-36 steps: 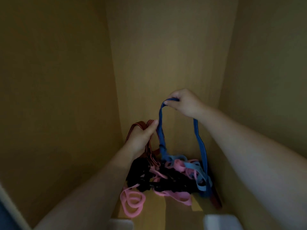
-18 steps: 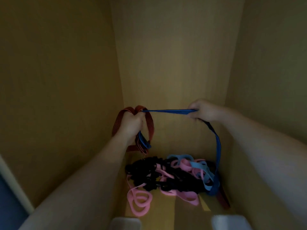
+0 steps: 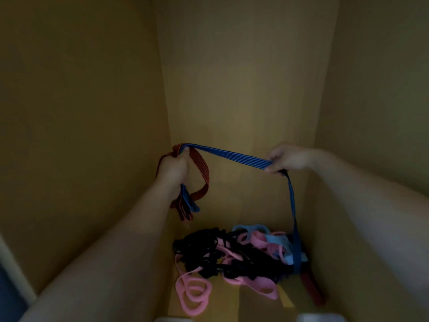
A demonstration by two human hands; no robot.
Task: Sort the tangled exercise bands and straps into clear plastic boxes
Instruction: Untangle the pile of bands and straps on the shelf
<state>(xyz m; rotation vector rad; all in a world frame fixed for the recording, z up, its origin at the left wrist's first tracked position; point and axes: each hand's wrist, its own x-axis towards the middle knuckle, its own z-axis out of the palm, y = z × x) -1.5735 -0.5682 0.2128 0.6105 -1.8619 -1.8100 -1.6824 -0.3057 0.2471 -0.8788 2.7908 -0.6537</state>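
A dark blue strap (image 3: 232, 155) stretches taut between my two hands above the shelf. My left hand (image 3: 173, 169) is closed around a bunch of red strap (image 3: 201, 169) loops and one end of the blue strap; folded ends hang below the fist. My right hand (image 3: 286, 158) pinches the blue strap, which then drops down to the tangled pile (image 3: 234, 254). That pile holds black straps, pink bands (image 3: 192, 292) and light blue bands (image 3: 277, 242) on the wooden floor of the compartment.
Wooden walls close in on the left (image 3: 81, 112), back (image 3: 243, 77) and right (image 3: 371, 101). Another red strap (image 3: 310, 288) lies at the pile's right. Two pale box rims (image 3: 320, 318) show at the bottom edge.
My right hand has moved down and right, pulling the blue strap out flat toward my left hand. My left hand has risen with the red loops, which now hang clear of the pile.
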